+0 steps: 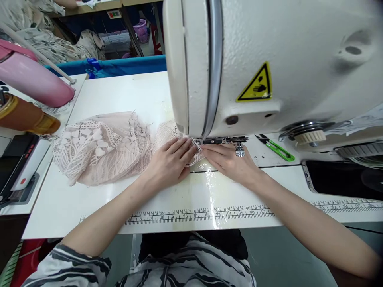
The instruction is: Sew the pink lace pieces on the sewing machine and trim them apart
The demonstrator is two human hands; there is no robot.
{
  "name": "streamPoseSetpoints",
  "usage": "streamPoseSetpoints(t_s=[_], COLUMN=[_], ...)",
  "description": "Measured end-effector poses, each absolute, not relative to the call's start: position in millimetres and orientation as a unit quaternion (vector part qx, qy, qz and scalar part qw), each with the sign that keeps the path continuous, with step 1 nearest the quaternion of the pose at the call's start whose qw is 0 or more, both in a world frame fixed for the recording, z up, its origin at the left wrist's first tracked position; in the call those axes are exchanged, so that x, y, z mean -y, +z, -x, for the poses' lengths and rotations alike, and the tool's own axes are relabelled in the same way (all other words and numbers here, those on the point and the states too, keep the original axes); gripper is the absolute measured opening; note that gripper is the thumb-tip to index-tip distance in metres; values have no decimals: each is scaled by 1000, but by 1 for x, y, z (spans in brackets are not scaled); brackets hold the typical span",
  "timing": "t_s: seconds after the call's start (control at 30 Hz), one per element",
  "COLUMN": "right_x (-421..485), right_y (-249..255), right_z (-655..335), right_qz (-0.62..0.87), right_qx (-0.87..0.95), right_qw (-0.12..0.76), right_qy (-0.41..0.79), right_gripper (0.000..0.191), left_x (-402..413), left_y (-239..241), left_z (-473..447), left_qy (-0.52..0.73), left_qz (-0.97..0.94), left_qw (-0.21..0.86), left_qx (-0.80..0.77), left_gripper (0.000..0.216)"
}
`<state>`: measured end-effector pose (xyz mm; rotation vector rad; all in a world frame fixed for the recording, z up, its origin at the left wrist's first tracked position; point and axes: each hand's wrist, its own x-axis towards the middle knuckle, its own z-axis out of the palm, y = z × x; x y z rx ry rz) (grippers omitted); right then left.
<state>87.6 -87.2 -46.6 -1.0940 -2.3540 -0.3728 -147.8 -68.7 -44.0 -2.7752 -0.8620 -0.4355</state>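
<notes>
A heap of pale pink lace fabric [101,147] lies on the white sewing table [125,95], its right end running under the head of a cream sewing machine [269,59]. My left hand [172,161] lies flat on the lace just left of the presser foot [223,140], fingers stretched out and together. My right hand [230,161] rests on the table right at the foot, fingers extended toward the lace edge, fingertips touching it. The needle itself is hidden by the machine head.
Green thread snips [277,148] lie right of the foot. A phone [338,181] lies at far right. A printed ruler [197,215] runs along the table's front edge. A pink bottle [32,77], a brown bottle [26,117] and a black control box [18,167] stand at left.
</notes>
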Motion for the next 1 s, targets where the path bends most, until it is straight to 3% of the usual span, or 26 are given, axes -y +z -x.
streamPoseSetpoints(t_s=[0.6,0.73,1.0], right_x=[81,78,80], right_y=[-45,-53,-52], right_z=[-91,-92,-90], right_qz=[416,416,389], right_qx=[854,859,878], right_qw=[246,256,230], right_qy=[-192,-154,-154], right_gripper=[18,18,19], left_x=[70,68,63], left_y=[-44,-47,-48], left_z=[146,148,159], left_qy=[-127,-160,-153], left_qz=[936,946,957], left_qw=[138,152,75], left_qx=[297,237,236], left_gripper=[46,39,40])
